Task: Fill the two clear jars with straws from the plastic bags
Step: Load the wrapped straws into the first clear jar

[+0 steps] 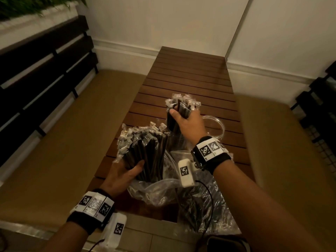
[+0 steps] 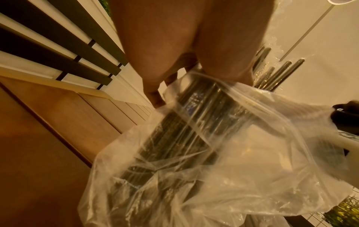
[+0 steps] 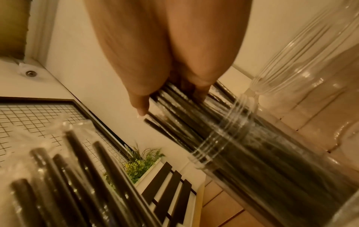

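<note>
Two bundles held: your right hand (image 1: 188, 122) clamped straws (image 3: 194, 116) into jar (image 3: 272, 161) mid-table; left hand (image 1: 125, 176) gripped bagged straws (image 1: 143, 148) near front edge. Risk: empty jar (image 1: 217, 126) beside could tip if knocked.

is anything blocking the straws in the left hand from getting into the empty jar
Yes. The right hand with its own bundle in the first jar sits between the left hand straws and the empty jar. The bag is around their lower ends.
</note>
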